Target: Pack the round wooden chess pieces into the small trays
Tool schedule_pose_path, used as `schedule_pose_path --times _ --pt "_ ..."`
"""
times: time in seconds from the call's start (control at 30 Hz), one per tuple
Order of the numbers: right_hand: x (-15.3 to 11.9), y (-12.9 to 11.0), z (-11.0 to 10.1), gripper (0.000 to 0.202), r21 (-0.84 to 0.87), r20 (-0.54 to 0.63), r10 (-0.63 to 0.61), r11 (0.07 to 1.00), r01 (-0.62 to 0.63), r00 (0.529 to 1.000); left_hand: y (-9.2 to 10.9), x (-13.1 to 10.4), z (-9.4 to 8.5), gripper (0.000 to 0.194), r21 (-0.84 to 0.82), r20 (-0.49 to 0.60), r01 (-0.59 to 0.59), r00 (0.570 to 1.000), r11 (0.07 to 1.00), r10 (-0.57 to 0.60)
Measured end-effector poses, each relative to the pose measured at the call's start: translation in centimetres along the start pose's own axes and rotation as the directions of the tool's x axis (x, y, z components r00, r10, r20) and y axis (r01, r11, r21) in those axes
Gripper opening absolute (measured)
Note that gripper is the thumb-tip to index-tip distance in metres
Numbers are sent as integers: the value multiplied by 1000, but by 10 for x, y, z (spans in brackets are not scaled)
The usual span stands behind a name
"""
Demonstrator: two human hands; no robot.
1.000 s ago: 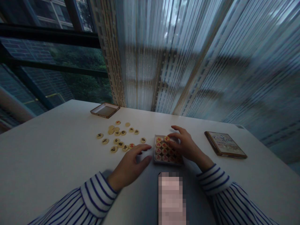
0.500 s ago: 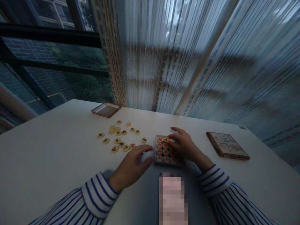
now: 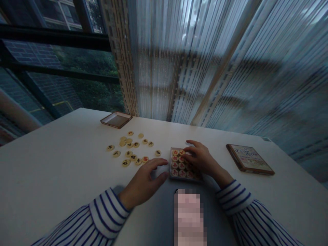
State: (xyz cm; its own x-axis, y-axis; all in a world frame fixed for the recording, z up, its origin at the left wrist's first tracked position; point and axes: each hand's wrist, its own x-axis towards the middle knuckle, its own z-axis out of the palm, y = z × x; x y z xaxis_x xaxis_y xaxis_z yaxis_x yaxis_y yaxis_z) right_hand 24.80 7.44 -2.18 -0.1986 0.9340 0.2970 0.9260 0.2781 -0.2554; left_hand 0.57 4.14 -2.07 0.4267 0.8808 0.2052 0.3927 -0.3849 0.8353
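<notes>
In front of me sits a shallow tray (image 3: pixel 170 171) with rows of round Chinese chess pieces (image 3: pixel 174 165), marked in red. My right hand (image 3: pixel 201 157) reaches over the tray's right part and hides some pieces. Its thumb and forefinger close at a red-marked Chinese chess piece (image 3: pixel 182 152) in the far row; another finger sticks out past the tray's far edge. At the tray's left edge is my left hand (image 3: pixel 147 179), thumb and forefinger apart with nothing between them. Loose Chinese chess pieces (image 3: pixel 130 145), mostly black-marked and some blank side up, lie scattered beyond my left hand.
An open box lid or tray (image 3: pixel 116 120) lies at the far left of the white table (image 3: pixel 64 160). At the right is a flat box with a printed cover (image 3: pixel 249 159). A phone (image 3: pixel 189 218), its screen blurred, lies nearest me. Curtains (image 3: pixel 164 68) hang behind the table.
Almost nothing differs. Both hands keep their places at the tray, and the view has shifted very slightly.
</notes>
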Motion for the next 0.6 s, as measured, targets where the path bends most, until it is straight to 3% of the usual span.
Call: schedule_pose_path --times 0.6 --pt "1 -2 0 22 3 43 62 998 -62 997 1 0 0 30 25 20 -4 1000 1000 3"
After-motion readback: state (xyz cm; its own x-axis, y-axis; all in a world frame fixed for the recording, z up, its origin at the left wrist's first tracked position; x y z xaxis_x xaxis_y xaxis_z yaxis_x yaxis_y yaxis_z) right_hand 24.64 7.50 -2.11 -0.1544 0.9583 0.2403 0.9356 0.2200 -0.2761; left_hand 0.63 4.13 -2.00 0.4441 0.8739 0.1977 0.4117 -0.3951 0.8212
